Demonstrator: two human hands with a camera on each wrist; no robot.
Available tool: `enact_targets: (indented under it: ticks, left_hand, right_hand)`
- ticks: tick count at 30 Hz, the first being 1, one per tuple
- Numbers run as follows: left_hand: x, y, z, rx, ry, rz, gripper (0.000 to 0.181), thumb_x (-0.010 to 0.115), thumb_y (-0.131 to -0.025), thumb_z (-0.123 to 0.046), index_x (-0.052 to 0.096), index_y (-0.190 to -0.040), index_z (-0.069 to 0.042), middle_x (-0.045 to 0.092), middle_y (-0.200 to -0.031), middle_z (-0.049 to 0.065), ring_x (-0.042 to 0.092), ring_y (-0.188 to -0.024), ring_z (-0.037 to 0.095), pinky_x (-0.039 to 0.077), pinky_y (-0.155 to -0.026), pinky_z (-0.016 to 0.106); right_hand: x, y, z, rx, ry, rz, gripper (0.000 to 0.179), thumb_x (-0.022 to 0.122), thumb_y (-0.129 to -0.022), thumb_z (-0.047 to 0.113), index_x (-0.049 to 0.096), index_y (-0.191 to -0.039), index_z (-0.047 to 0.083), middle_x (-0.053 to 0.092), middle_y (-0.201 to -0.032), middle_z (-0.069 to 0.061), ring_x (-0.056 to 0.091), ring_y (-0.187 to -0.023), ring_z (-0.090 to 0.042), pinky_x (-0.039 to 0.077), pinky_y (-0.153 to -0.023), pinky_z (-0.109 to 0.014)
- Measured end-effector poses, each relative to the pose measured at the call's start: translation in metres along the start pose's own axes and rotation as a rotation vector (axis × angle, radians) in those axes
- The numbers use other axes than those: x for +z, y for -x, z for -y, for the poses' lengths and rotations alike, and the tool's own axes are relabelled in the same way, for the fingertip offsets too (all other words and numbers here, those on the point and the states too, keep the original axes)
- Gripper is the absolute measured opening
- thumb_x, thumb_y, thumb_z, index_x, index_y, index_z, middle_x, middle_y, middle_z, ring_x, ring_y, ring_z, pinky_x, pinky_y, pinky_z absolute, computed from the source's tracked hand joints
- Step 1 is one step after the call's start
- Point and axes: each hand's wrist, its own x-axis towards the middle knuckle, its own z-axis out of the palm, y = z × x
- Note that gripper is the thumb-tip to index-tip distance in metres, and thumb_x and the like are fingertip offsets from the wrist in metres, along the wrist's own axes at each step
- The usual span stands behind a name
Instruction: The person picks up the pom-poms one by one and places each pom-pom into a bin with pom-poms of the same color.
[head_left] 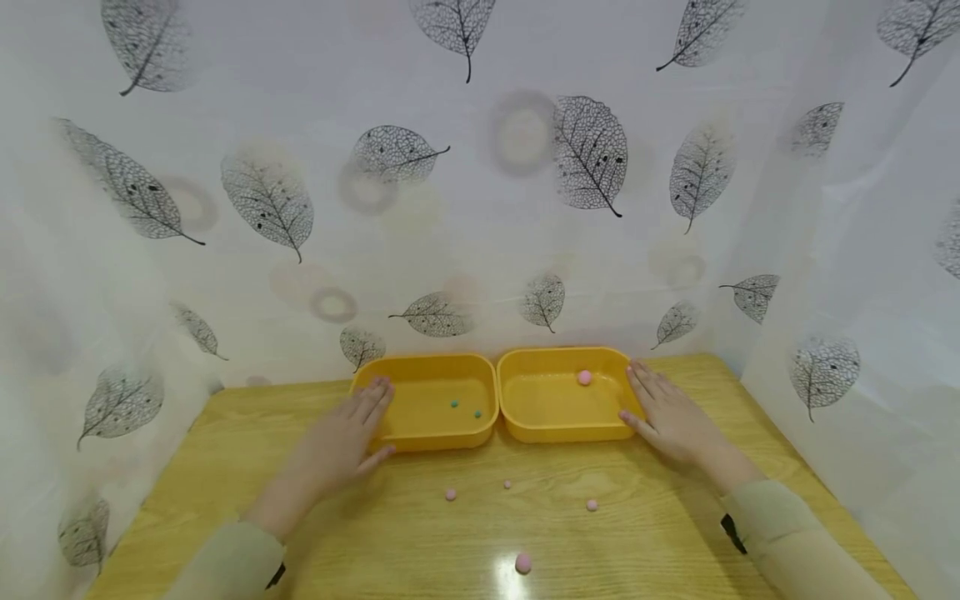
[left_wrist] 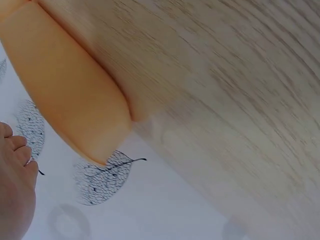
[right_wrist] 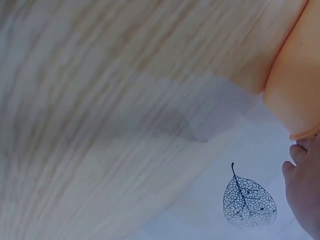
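Observation:
Two yellow trays stand side by side, their inner ends almost meeting. At the outer end of the left tray (head_left: 420, 442) is my left hand (head_left: 341, 437), its fingers straight and the thumb spread toward the front wall. My right hand (head_left: 675, 421) lies along the outer end of the right tray (head_left: 566, 434), fingers extended and thumb at the rim. Two small teal balls, one teal ball (head_left: 454, 403) and another teal ball (head_left: 477, 414), lie in the left tray. In the right tray sits a pink ball (head_left: 584, 377). Both wrist views catch only part of each hand.
Several pink balls lie on the wooden table (head_left: 637, 550) before the trays: a large pink ball (head_left: 523, 563) nearest me, with smaller ones farther back, such as a pink ball (head_left: 451, 494). A white leaf-print curtain (head_left: 480, 233) hangs behind and along both sides.

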Motion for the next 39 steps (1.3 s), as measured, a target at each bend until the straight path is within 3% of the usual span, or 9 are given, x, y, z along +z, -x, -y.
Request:
enact_targets:
  ticks: [8,11,14,17,29,32,35,37,39]
  left_hand:
    - [-0.003,0.001,-0.02,0.079,-0.021,-0.074,0.085,0.066,-0.101,-0.049,0.037,-0.162,0.002,0.039,-0.169,0.02,0.044,-0.154,0.037,0.04,-0.125,0.052]
    - [-0.003,0.003,-0.026,0.127,-0.002,-0.15,0.075,0.047,-0.11,-0.054,0.042,-0.159,0.003,0.045,-0.165,0.02,0.05,-0.15,0.035,0.044,-0.121,0.051]
    - [-0.001,0.004,-0.031,0.17,0.014,-0.229,0.079,0.02,-0.113,-0.057,0.047,-0.155,0.004,0.053,-0.159,0.019,0.058,-0.143,0.034,0.048,-0.118,0.049]
    - [0.001,0.005,-0.036,0.199,0.035,-0.291,0.082,0.01,-0.112,-0.056,0.052,-0.152,0.002,0.06,-0.153,0.016,0.063,-0.137,0.032,0.051,-0.115,0.048]
    - [0.009,0.014,-0.059,0.253,0.258,-0.459,0.054,0.036,-0.115,-0.045,0.068,-0.137,-0.008,0.076,-0.123,0.005,0.075,-0.109,0.023,0.064,-0.095,0.04]
    - [0.012,0.015,-0.061,0.279,0.289,-0.449,0.04,0.057,-0.11,-0.034,0.067,-0.14,-0.01,0.075,-0.121,0.001,0.074,-0.107,0.019,0.063,-0.095,0.036]
    - [0.018,0.016,-0.062,0.28,0.324,-0.403,0.051,0.079,-0.094,-0.023,0.066,-0.142,-0.013,0.075,-0.122,-0.001,0.073,-0.108,0.016,0.062,-0.096,0.034]
    - [0.022,0.017,-0.063,0.271,0.344,-0.371,0.06,0.085,-0.085,-0.019,0.066,-0.141,-0.014,0.075,-0.123,-0.002,0.072,-0.11,0.015,0.062,-0.098,0.033]
    - [0.025,0.016,-0.063,0.264,0.358,-0.348,0.059,0.087,-0.084,-0.02,0.067,-0.139,-0.014,0.075,-0.124,-0.002,0.072,-0.111,0.014,0.061,-0.098,0.034]
  right_hand:
    - [0.001,0.0,0.001,-0.015,0.0,-0.028,0.079,0.049,-0.112,0.045,0.03,-0.16,-0.014,0.028,-0.169,-0.034,0.031,-0.156,-0.052,0.03,-0.127,-0.064]
    - [0.001,0.0,0.0,-0.014,0.006,-0.025,0.079,0.048,-0.112,0.046,0.03,-0.16,-0.014,0.028,-0.169,-0.034,0.031,-0.156,-0.052,0.03,-0.127,-0.065]
    - [0.001,0.0,0.0,-0.008,-0.001,-0.018,0.079,0.049,-0.112,0.045,0.029,-0.16,-0.014,0.027,-0.17,-0.034,0.03,-0.156,-0.052,0.029,-0.128,-0.065]
    - [0.001,0.0,-0.001,0.001,-0.004,-0.006,0.079,0.049,-0.112,0.044,0.028,-0.161,-0.014,0.026,-0.17,-0.033,0.029,-0.157,-0.052,0.028,-0.128,-0.064]
    - [0.003,-0.001,-0.001,-0.011,0.005,-0.015,0.079,0.05,-0.112,0.043,0.028,-0.16,-0.015,0.027,-0.169,-0.034,0.03,-0.157,-0.052,0.03,-0.128,-0.064]
    - [0.003,-0.001,-0.001,-0.009,0.003,-0.01,0.08,0.051,-0.111,0.044,0.028,-0.16,-0.015,0.026,-0.17,-0.034,0.029,-0.157,-0.052,0.03,-0.128,-0.065]
    - [0.003,0.0,-0.002,-0.008,0.003,-0.004,0.081,0.051,-0.111,0.045,0.027,-0.161,-0.015,0.026,-0.17,-0.034,0.03,-0.157,-0.052,0.03,-0.128,-0.064]
    - [0.002,0.0,-0.002,-0.004,0.001,0.002,0.082,0.051,-0.111,0.046,0.027,-0.161,-0.014,0.025,-0.17,-0.034,0.029,-0.157,-0.051,0.03,-0.128,-0.064]
    - [0.002,-0.001,-0.002,-0.006,0.002,-0.001,0.082,0.05,-0.111,0.047,0.028,-0.161,-0.014,0.025,-0.17,-0.034,0.029,-0.157,-0.051,0.031,-0.127,-0.064]
